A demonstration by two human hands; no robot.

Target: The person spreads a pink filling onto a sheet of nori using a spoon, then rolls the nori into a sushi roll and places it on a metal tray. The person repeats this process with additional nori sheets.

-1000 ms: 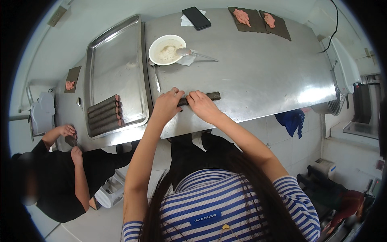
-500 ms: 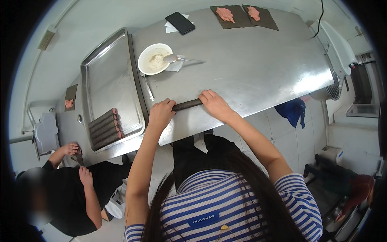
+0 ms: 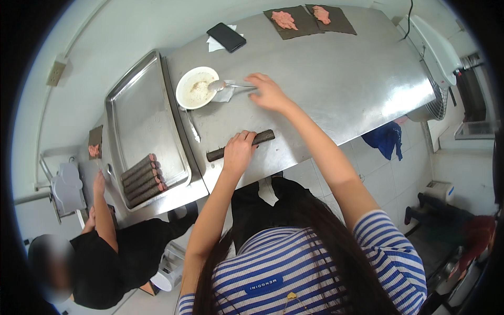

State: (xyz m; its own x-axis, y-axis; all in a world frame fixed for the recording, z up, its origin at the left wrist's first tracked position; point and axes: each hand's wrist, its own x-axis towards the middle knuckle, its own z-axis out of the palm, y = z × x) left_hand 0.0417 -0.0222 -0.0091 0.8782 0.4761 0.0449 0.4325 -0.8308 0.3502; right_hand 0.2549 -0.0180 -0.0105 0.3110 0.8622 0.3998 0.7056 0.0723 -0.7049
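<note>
My left hand (image 3: 240, 149) has its fingers closed over the middle of a dark seaweed-wrapped roll (image 3: 215, 155) lying on the steel table near its front edge. My right hand (image 3: 268, 93) is raised beyond the roll with fingers apart and slightly curled, by the handle of a spoon (image 3: 218, 85). That spoon rests in a white bowl (image 3: 195, 97) of pale contents, on a white paper. A second spoon (image 3: 193, 131) lies beside the bowl. In the steel tray (image 3: 144, 94) to the left lie several similar rolls (image 3: 139, 178) with pink ends.
Two dark sheets (image 3: 336, 26) with pink paste lie at the back right, a black phone (image 3: 226, 37) on paper at back centre. Another sheet (image 3: 95, 134) lies left of the tray. A co-worker in black (image 3: 94, 262) works at lower left. A white machine (image 3: 436, 47) stands right.
My right hand has left the roll and moved up toward the bowl's spoon. My left hand still holds the roll. The co-worker's hands have moved up beside the tray.
</note>
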